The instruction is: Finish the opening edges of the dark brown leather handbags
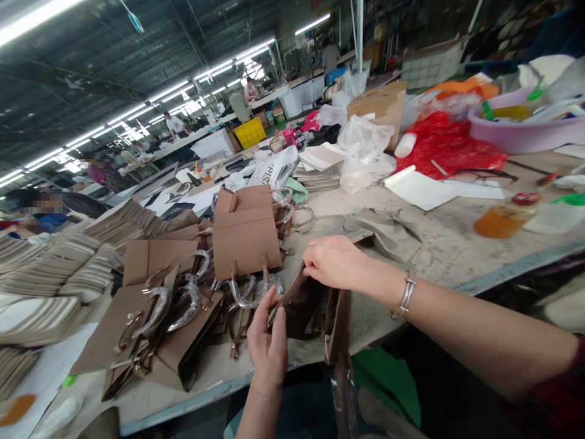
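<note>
A brown handbag (338, 326) stands with its mouth open at the table's front edge, its dark lining showing. My right hand (336, 262) is closed on the bag's upper rim. At the near left corner of the same rim, my left hand (269, 338) has it between thumb and fingers. One wrapped handle (342, 390) hangs down below the table edge. Just left lie more brown bags (247, 241), with plastic-wrapped handles (189, 305) and small metal fittings. What the bag holds inside is too dark to make out.
Stacks of cut pieces (41, 262) fill the left side. Behind are plastic bags (365, 152), an open notebook (420, 188), glasses (487, 175) and a lilac basin (525, 131). A jar of amber liquid (503, 218) stands at right. Other people work farther off.
</note>
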`<action>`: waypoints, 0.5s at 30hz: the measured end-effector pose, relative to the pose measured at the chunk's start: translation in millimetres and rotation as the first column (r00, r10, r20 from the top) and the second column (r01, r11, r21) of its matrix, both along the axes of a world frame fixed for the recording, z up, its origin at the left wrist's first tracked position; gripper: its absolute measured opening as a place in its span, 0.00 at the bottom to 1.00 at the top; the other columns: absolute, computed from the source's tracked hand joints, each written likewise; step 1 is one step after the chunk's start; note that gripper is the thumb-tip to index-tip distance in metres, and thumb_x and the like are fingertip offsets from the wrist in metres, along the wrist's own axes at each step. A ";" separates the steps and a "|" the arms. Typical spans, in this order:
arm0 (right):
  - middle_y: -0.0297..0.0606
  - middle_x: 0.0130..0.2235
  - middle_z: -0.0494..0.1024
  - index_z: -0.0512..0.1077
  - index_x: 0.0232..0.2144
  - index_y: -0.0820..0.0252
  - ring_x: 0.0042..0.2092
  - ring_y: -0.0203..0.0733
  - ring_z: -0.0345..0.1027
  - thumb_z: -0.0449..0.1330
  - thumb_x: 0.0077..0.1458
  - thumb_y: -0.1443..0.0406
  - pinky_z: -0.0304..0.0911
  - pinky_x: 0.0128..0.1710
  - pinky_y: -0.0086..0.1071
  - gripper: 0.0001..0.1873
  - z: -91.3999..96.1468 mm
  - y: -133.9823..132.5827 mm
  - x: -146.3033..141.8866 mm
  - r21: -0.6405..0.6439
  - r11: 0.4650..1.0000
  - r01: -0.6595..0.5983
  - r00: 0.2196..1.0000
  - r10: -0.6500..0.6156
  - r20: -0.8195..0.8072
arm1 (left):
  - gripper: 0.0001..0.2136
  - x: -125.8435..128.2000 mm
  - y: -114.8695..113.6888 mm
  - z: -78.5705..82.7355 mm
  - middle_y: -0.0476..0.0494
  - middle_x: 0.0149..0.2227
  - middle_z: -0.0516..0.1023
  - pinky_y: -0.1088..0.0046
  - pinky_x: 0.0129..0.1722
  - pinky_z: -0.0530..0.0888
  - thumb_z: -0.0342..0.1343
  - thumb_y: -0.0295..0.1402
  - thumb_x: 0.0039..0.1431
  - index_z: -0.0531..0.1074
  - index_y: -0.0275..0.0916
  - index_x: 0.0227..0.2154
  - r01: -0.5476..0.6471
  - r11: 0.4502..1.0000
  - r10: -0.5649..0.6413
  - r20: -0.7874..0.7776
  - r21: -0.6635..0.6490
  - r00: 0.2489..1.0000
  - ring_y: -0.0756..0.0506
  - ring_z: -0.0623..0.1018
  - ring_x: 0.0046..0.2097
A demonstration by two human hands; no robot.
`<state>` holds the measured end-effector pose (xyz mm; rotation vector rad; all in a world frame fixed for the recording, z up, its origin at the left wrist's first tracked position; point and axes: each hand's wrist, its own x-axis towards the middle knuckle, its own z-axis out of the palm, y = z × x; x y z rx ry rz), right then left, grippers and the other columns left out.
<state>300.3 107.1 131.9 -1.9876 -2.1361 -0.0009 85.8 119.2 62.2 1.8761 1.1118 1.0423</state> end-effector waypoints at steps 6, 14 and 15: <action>0.41 0.34 0.78 0.75 0.29 0.60 0.36 0.43 0.71 0.56 0.54 0.62 0.60 0.32 0.30 0.10 -0.2 -0.3 1.9 0.015 1.000 0.001 1.000 -0.001 -0.015 | 0.15 10.2 17.9 10.4 0.42 0.40 0.77 0.69 0.44 0.71 0.56 0.40 0.56 0.75 0.38 0.44 0.105 0.992 -0.092 -0.180 0.068 0.979 0.44 0.76 0.43; 0.40 0.33 0.78 0.75 0.27 0.60 0.34 0.43 0.71 0.55 0.54 0.62 0.60 0.30 0.30 0.10 -1.5 -1.4 3.3 0.046 0.999 0.013 1.000 -0.012 -0.029 | 0.09 19.2 19.2 7.2 0.47 0.28 0.72 0.76 0.32 0.68 0.56 0.37 0.57 0.77 0.37 0.31 0.054 0.987 -0.029 -0.164 0.152 0.986 0.50 0.73 0.32; 0.40 0.33 0.77 0.75 0.27 0.60 0.34 0.43 0.71 0.55 0.54 0.63 0.60 0.30 0.30 0.10 -2.1 -1.5 3.5 0.053 0.998 0.015 0.999 -0.013 -0.032 | 0.09 18.9 19.2 7.6 0.48 0.27 0.72 0.76 0.31 0.68 0.56 0.37 0.57 0.77 0.37 0.31 0.060 0.984 -0.029 -0.180 0.167 0.983 0.50 0.72 0.31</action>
